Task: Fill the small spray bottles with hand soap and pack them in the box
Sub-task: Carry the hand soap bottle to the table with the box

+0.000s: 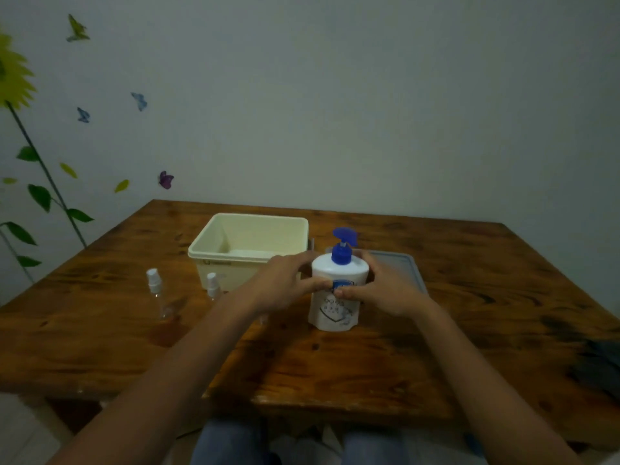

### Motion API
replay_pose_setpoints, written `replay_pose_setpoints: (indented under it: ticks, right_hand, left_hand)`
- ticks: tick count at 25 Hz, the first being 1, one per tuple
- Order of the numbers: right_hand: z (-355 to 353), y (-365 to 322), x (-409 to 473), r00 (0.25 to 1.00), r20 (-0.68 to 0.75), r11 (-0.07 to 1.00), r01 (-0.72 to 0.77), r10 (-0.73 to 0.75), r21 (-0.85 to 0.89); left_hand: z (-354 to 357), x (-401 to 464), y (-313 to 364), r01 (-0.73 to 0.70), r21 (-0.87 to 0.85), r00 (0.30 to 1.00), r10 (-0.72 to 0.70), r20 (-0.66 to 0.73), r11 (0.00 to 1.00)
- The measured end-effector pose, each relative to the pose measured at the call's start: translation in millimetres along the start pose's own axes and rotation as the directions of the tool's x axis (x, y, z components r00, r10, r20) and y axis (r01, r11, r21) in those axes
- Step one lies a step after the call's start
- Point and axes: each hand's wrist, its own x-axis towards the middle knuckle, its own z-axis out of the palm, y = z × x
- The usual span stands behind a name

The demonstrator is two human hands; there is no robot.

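**Both hands clasp the soap bottle at the centre of the frame**

The wooden table (335, 364) fills the lower half of the frame, its top dark brown, glossy and strongly grained. Behind it, the plain wall carries sunflower and butterfly stickers at the upper left.

The box (248, 245), a cream plastic tub with rounded corners and a rolled rim, sits open just left of centre. A flat grey lid (407, 268) with rounded corners lies right of centre, partly hidden by the right hand.

The hand soap bottle (337, 297) stands upright at centre frame, just right of the box: a squat white plastic body with a printed label and a blue pump head. The left hand (285, 283) wraps its left side, fingers curled round the back and thumb across the front label. The right hand (389, 286) grips the right side the same way, its thumb meeting the left thumb on the label.

Two small spray bottles, clear plastic with white nozzles, stand left of centre: one (157, 297) well apart from the hands, the other (212, 285) just in front of the box, beside the left forearm.
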Motion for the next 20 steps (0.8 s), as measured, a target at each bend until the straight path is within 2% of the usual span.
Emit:
replay_pose_setpoints:
  ticks: [3, 4, 6, 7, 9, 11, 16, 20]
  right_hand:
    - [-7, 1, 1, 1.000, 0.030, 1.000, 0.006, -0.006, -0.011]
    - [-12, -3, -1, 1.000, -0.004, 0.997, 0.026, -0.026, 0.066]
    - [-21, -18, -5, 0.980, -0.149, 0.963, 0.164, -0.134, 0.214]
    - [-23, -26, -4, 0.964, -0.198, 0.951, 0.220, -0.178, 0.217]
    - [-21, -39, 0, 0.960, -0.161, 0.958, 0.252, -0.230, 0.133]
    - [-15, -43, 4, 0.966, -0.151, 0.977, 0.215, -0.212, 0.004]
    - [-5, -47, 7, 0.895, -0.343, 0.950, 0.220, -0.287, -0.220]
    - [2, -48, 8, 0.874, -0.387, 0.928, 0.164, -0.294, -0.335]
  left_hand:
    - [2, 2, -2, -0.016, -0.004, 1.000, 0.016, -0.002, 1.000]
    - [2, 3, -2, -0.016, -0.008, 1.000, 0.016, 0.010, 1.000]
    - [0, 3, -2, -0.004, -0.025, 0.999, 0.005, 0.034, 1.000]
    - [-1, 4, -2, -0.001, -0.033, 0.999, 0.002, 0.042, 0.999]
    - [-2, 4, -1, -0.006, -0.047, 0.999, 0.008, 0.052, 0.999]
    - [-2, 4, 0, -0.015, -0.061, 0.998, 0.018, 0.053, 0.998]
    - [-2, 3, -3, -0.027, -0.062, 0.999, 0.029, 0.022, 0.998]
    - [1, 1, -4, -0.025, -0.070, 1.000, 0.026, 0.008, 0.997]
